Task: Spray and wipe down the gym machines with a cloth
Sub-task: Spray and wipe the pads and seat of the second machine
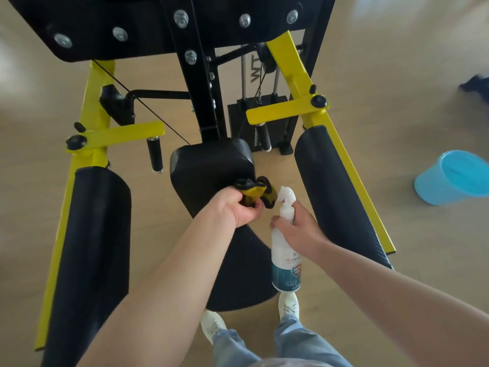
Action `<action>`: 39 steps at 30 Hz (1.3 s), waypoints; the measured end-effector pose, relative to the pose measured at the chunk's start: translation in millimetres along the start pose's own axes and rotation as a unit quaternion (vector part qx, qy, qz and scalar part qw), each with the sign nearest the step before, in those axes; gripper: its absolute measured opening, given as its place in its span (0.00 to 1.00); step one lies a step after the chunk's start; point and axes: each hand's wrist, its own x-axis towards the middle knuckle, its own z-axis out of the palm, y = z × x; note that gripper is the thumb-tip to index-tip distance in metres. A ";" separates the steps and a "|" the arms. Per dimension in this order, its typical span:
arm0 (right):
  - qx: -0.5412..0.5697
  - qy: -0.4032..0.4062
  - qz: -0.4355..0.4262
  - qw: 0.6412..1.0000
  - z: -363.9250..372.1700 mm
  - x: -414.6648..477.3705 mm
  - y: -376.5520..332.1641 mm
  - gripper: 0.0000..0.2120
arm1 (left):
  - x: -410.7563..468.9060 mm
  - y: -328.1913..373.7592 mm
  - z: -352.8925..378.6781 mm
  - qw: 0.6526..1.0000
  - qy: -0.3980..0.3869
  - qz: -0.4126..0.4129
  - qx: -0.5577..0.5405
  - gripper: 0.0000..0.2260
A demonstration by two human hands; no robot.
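Observation:
A yellow-framed gym machine fills the view, with a black padded seat (pixel 209 168) in the middle and two long black arm pads (pixel 92 234) at left and right. My left hand (pixel 235 207) grips a bunched yellow and black cloth (pixel 255 192) over the seat's right edge. Just to its right, my right hand (pixel 296 229) holds a white spray bottle (pixel 285 258) by the neck, nozzle pointing left at the cloth. The bottle hangs upright above the floor beside the seat.
A light blue bucket (pixel 455 178) stands on the tan floor at the right. The black weight stack (pixel 260 120) sits behind the seat, a black backrest overhead. Yellow arms with black handles (pixel 154 154) flank the seat. My white shoes (pixel 211 324) stand at the seat's front.

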 end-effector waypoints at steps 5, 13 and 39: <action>-0.015 -0.015 -0.020 1.000 -1.9 1.6 -1.9 0.18 | 29.8 -10.9 -5.6 0.997 0.072 -0.017 0.027 0.06; -0.009 -0.031 -0.049 0.998 2.2 -1.7 -15.2 0.12 | -12.6 -53.5 -31.8 0.931 0.130 0.250 0.234 0.09; -0.002 -0.043 -0.049 0.998 8.3 -5.7 -20.3 0.15 | 15.8 19.7 -108.2 0.121 0.077 0.761 0.632 0.20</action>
